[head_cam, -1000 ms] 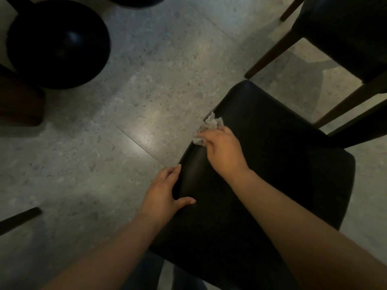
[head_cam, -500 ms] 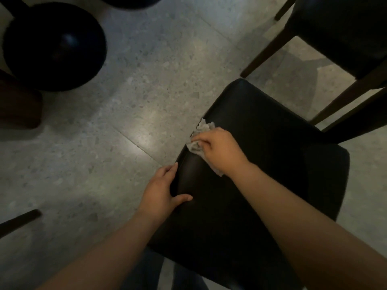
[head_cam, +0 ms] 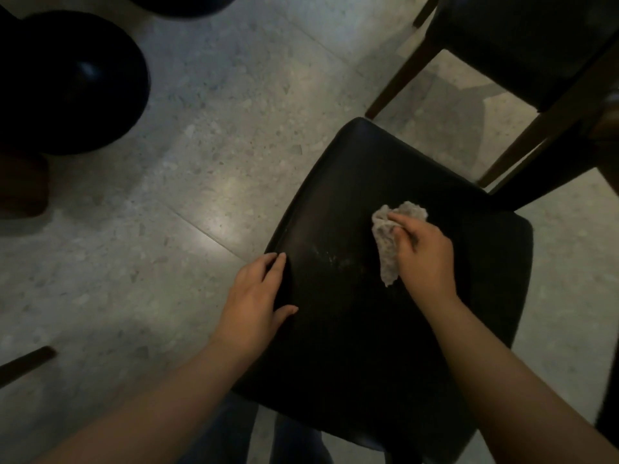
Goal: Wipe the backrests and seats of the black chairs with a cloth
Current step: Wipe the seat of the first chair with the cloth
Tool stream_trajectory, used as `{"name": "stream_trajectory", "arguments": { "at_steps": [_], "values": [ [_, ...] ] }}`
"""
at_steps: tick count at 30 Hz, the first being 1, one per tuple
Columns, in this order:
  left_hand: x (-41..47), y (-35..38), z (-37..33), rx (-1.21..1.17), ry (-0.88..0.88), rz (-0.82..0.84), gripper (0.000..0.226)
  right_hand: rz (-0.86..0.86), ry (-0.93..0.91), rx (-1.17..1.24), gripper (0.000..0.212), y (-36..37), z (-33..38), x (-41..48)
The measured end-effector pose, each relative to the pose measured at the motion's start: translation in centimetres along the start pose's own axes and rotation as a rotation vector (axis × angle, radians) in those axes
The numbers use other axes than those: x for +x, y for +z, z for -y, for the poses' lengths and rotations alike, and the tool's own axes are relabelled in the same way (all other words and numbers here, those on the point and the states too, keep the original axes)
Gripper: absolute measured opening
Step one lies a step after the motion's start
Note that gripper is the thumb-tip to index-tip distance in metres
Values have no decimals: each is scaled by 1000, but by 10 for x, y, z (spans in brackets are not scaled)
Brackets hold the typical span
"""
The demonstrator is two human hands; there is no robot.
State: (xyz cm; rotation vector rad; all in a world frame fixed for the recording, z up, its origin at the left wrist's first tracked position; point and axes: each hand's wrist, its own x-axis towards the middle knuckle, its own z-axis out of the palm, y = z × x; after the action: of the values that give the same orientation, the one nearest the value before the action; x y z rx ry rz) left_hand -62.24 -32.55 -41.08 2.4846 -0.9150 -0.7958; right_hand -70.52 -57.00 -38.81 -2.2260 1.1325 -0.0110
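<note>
On the black chair seat (head_cam: pixel 348 346), right of centre: cloth (head_cam: pixel 385 249), pale and crumpled, held against the upholstery.

Right grip (head_cam: pixel 427 259): fingers curled round the bunched cloth and pressing it down. A loose tail of fabric lies beside the palm.

Left grip (head_cam: pixel 256 296): holds the seat's left edge, fingers over the side, thumb on top. It reads as a brace.

Handling, judged:
- The cloth is light and limp, with no stiffness of its own. It is best taken as a wad in the palm, so the fingers drive it and no tail drags.
- The seat looks smooth and faintly glossy, probably padded. The cloth should slide freely on it, so it needs firm downward pressure.
- The chair may shift under strokes, so holding it at the edge seems sound.

Faint pale specks (head_cam: pixel 331 259) lie on the seat between the two grips. I cannot make out a backrest. Second black chair (head_cam: pixel 522 45) stands at upper right, apart.
</note>
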Motion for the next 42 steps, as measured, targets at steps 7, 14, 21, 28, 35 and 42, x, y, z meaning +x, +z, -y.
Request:
{"name": "stream_trajectory", "arguments": {
  "at_steps": [7, 14, 21, 28, 35, 42],
  "values": [
    [-7, 9, -32, 99, 149, 26, 78, -165, 170, 53, 33, -33, -42, -37],
    [-6, 19, -68, 207, 258, 165, 77, -237, 350, 199, 32, -41, -64, -91],
    [-12, -2, -100, 187, 227, 273, 64, -258, 456, 318, 29, -59, -54, -126],
    [-22, -65, -142, 213, 165, 347, 58, -157, 491, 321, 29, -112, -20, -156],
    [-52, -135, -177, 256, 127, 303, 52, -123, 416, 278, 28, -172, 23, -184],
    [-97, -203, -212, 184, 73, 199, 50, -103, 251, 227, 28, -232, 71, -195]
  ]
}}
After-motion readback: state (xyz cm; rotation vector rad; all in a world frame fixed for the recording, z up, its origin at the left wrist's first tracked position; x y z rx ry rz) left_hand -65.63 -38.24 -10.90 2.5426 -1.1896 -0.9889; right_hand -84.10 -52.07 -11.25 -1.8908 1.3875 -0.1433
